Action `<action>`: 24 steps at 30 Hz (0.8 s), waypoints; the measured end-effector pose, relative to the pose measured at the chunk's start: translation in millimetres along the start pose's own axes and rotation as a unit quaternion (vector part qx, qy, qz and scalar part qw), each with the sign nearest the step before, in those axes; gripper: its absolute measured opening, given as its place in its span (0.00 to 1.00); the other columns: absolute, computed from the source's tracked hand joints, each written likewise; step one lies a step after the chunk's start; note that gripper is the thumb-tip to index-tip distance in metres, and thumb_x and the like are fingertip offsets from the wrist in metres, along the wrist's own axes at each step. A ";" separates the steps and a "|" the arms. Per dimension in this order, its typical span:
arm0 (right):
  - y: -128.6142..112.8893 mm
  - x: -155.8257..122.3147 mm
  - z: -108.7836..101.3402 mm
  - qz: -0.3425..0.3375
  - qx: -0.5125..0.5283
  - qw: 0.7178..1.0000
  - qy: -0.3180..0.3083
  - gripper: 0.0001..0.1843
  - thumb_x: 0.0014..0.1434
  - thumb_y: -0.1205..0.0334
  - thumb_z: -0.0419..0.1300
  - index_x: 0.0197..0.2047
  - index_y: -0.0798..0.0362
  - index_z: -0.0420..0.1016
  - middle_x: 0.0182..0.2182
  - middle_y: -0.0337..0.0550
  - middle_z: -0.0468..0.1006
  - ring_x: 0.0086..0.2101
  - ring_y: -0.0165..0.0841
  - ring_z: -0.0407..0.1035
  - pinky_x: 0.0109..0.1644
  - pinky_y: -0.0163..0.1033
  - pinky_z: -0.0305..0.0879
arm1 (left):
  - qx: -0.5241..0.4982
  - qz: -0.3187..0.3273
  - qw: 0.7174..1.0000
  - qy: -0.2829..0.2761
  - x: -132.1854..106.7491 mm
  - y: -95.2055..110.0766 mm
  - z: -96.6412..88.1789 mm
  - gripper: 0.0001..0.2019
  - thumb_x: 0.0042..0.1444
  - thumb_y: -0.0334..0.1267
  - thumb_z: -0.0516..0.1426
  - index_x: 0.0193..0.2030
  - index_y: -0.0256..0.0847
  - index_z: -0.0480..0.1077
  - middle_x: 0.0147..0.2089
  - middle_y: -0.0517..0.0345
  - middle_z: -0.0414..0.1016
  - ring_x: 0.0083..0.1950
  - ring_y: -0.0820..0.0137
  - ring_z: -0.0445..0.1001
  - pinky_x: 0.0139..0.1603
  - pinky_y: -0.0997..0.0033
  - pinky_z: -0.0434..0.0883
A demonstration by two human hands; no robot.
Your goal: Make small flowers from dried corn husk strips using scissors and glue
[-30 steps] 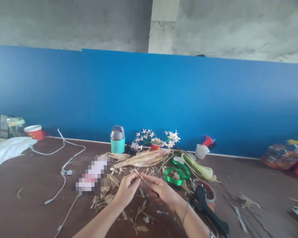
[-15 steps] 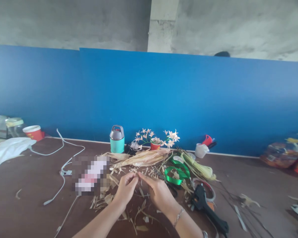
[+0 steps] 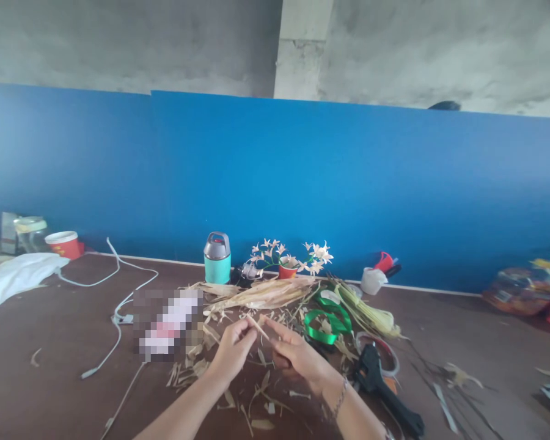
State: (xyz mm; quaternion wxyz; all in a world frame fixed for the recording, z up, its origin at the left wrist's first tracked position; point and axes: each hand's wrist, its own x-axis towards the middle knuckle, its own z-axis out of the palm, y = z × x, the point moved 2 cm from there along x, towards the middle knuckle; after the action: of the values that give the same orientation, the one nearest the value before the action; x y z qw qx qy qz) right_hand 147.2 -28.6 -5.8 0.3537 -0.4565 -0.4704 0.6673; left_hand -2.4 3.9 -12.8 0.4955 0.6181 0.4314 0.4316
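My left hand (image 3: 233, 351) and my right hand (image 3: 297, 355) meet over the brown table (image 3: 64, 342), fingertips pinched together on a thin dried leaf strip (image 3: 258, 327). Both hands hover just above a scatter of pale leaf scraps (image 3: 192, 366). A bracelet sits on my right wrist. Beyond the fingers lies a bundle of dried husks (image 3: 266, 293), and behind it a small red pot of pale handmade flowers (image 3: 288, 261).
A black glue gun (image 3: 385, 391) lies right of my right hand, green ribbon (image 3: 325, 324) just beyond it. A teal flask (image 3: 217, 258), a white cable (image 3: 119, 305), a red cup (image 3: 63, 244) and white cloth (image 3: 18, 275) stand left. A blue board (image 3: 302, 183) backs the table.
My right hand drew slightly back and turned, showing the strip between the fingertips again. A dark head-like shape behind the board moved to the right.
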 end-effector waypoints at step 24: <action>-4.2 4.3 -12.2 -0.220 -0.262 0.912 0.227 0.18 0.55 0.53 0.54 0.42 0.57 0.70 0.20 0.37 0.69 0.21 0.29 0.62 0.23 0.32 0.59 | 0.073 0.036 0.997 -0.009 -5.8 8.8 3.7 0.17 0.52 0.49 0.51 0.21 0.39 0.66 0.20 0.63 0.62 0.24 0.72 0.61 0.27 0.75 0.57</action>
State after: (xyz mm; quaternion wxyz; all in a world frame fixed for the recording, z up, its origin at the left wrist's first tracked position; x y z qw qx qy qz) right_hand 157.4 -19.8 -4.7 0.4563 -0.5572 -0.6239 0.3035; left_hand 0.7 -3.8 -5.3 0.4373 0.6716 0.4347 0.4109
